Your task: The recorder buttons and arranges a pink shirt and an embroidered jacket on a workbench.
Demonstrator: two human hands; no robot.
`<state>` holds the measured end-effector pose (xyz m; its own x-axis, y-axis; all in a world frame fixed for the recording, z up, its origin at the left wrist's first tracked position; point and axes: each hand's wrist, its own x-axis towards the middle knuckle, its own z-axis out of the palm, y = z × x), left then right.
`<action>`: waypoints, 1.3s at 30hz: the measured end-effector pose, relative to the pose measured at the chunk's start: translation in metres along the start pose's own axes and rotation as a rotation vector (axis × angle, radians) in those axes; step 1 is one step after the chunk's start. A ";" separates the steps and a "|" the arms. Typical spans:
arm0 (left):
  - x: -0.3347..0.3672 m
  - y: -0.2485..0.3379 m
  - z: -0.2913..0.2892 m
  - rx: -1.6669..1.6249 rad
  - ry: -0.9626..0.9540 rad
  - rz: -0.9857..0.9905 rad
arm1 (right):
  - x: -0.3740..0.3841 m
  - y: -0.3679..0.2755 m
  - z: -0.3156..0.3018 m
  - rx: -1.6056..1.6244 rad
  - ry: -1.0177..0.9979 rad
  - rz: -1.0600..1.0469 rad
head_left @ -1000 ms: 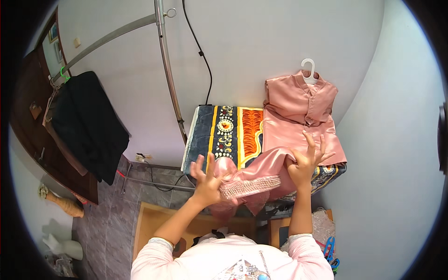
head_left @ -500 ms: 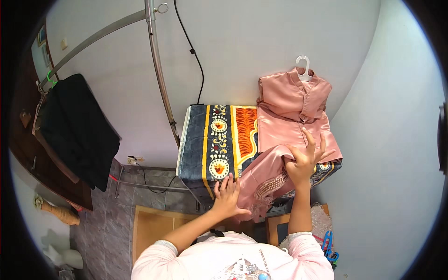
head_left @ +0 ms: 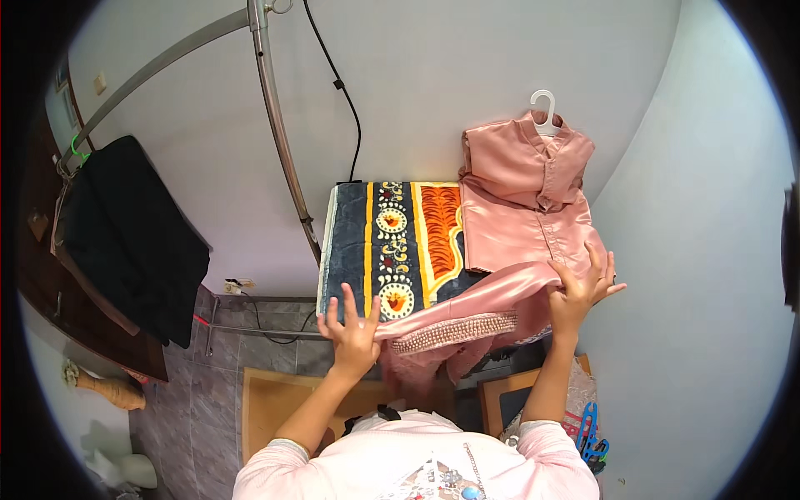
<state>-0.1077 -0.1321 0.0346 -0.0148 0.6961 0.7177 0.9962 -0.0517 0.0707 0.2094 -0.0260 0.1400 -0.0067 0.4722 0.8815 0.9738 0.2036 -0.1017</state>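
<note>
A left hand [head_left: 354, 340] pinches one end of a pink satin cloth [head_left: 471, 310] at the thumb, its other fingers spread; the right hand [head_left: 577, 298] holds the opposite end, fingers fanned. The cloth, with its beaded band [head_left: 454, 331], stretches between them. Beyond the right hand lies a buttoned pink garment [head_left: 521, 218]; beyond the left, a patterned blanket [head_left: 345, 242].

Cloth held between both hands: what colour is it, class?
Shiny pink cloth, best seen in the head view.
</note>
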 end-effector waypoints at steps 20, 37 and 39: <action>0.166 -0.047 -0.002 0.082 0.297 -0.069 | 0.073 -0.030 0.071 -0.016 0.098 -0.035; 0.318 -0.065 0.061 0.331 0.519 -0.067 | 0.195 -0.032 0.195 0.080 0.205 -0.118; 0.327 -0.068 0.075 0.366 0.478 -0.066 | 0.200 -0.030 0.206 0.067 0.169 -0.130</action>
<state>-0.1739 0.1527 0.2129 -0.0297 0.2864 0.9576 0.9555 0.2894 -0.0569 0.1323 0.2393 0.2243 -0.0872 0.2896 0.9532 0.9500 0.3120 -0.0079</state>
